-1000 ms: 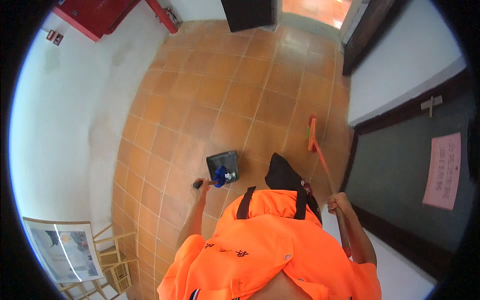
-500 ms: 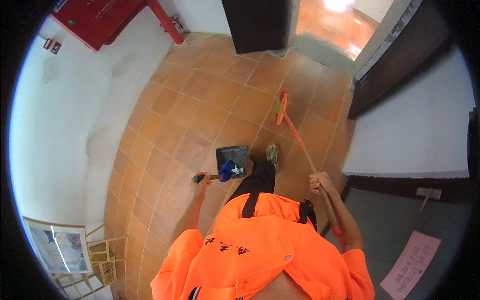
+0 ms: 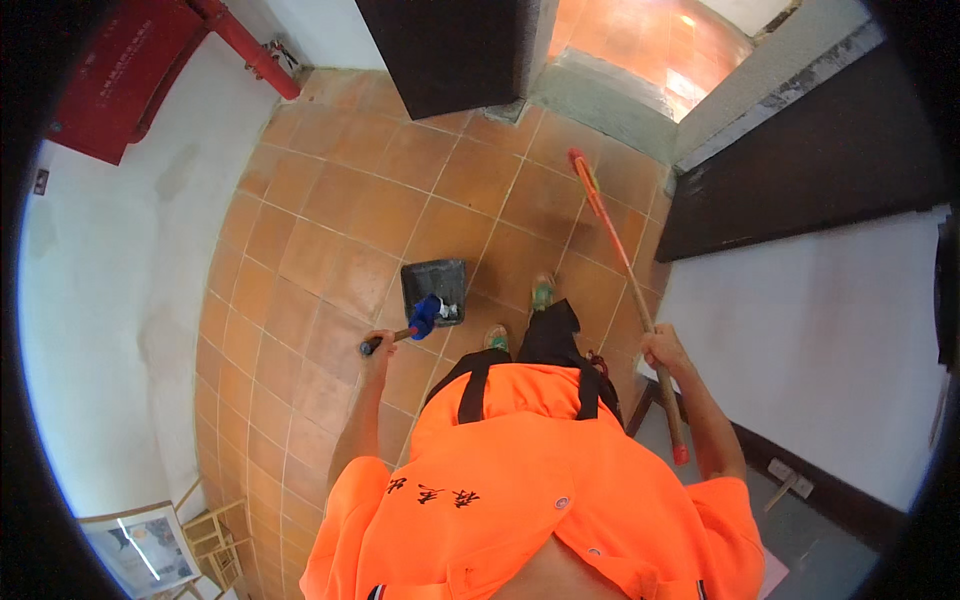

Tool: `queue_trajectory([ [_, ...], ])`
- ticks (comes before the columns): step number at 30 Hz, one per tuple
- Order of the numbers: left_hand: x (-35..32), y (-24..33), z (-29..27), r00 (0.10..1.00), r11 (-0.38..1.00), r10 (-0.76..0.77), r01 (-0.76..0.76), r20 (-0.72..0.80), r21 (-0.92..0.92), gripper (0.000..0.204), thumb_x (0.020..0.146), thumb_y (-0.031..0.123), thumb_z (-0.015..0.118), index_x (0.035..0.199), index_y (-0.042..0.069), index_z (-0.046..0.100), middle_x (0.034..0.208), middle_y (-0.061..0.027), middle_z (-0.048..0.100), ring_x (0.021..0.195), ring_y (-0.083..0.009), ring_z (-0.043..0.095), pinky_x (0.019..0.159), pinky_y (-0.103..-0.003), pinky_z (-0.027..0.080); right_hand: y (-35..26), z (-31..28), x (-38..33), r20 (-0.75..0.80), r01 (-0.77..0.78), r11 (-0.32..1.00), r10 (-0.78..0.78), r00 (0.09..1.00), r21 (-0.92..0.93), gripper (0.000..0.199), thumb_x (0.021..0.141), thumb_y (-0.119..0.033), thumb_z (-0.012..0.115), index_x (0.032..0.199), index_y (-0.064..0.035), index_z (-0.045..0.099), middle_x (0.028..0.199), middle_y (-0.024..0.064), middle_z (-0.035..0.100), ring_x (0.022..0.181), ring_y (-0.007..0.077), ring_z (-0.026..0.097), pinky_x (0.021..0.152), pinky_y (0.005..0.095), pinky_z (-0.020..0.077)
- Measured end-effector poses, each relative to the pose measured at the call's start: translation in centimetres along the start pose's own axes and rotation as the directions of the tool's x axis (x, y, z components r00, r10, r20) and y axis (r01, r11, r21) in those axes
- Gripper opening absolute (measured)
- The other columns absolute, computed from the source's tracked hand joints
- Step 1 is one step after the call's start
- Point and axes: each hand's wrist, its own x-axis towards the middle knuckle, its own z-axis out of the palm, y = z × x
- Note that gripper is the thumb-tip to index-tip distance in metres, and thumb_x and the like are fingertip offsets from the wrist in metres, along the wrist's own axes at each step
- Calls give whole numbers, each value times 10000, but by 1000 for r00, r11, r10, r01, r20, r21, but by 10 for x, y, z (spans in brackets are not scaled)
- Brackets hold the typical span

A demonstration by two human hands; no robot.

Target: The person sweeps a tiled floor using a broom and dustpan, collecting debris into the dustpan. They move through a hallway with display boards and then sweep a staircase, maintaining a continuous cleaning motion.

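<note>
While the brown wooden broom pole (image 3: pixel 643 310) was grasped by the right hand (image 3: pixel 665 347) with its fingers wrapped around the shaft, the short brown handle (image 3: pixel 403 335) of a dustpan was clasped by the left hand (image 3: pixel 380 345) near its black end. Beyond the right hand, the pole's red-capped upper end (image 3: pixel 681 455) was pointed back toward the forearm, and the slim orange-red broom head (image 3: pixel 586 178) was held out ahead, near the grey stone threshold (image 3: pixel 605 103); whether its bristles were pressed to the floor could not be told. Beyond the left hand, a bunched blue piece (image 3: pixel 426 314) was seen where the handle met the square dark-grey dustpan (image 3: pixel 408 290), which was held ahead of the person, left of the shoes (image 3: pixel 543 292). Crumpled white scraps (image 3: pixel 449 310) were contained in it, beside the blue piece. For good handling, it was judged, the dustpan was best kept level, so that the light scraps would not be spilled, and the broom was best worked low, in short strokes, clear of the feet. Farther out, square orange-brown floor tiles (image 3: pixel 340 205) were bordered by a dark door (image 3: pixel 450 60) and a red wall cabinet (image 3: pixel 125 75).
</note>
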Motion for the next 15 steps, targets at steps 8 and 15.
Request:
queue_trajectory([
  [8, 30, 27, 44, 992, 998, 62, -59, -112, 35, 205, 792, 226, 649, 856, 48, 570, 746, -37, 545, 642, -126, 544, 601, -261, 452, -67, -84, 132, 32, 30, 903, -18, 999, -428, 219, 686, -128, 525, 544, 37, 505, 448, 79, 461, 400, 180, 487, 362, 325, 365],
  [15, 30, 30, 76, 926, 995, 61, -84, -371, -45, 113, 801, 155, 620, 782, 62, 558, 759, -28, 560, 605, -96, 522, 556, -229, 424, -118, -62, 209, 413, 229, 744, 69, 908, -628, 158, 733, -44, 487, 792, 99, 519, 598, 175, 563, 487, 247, 603, 417, 344, 488],
])
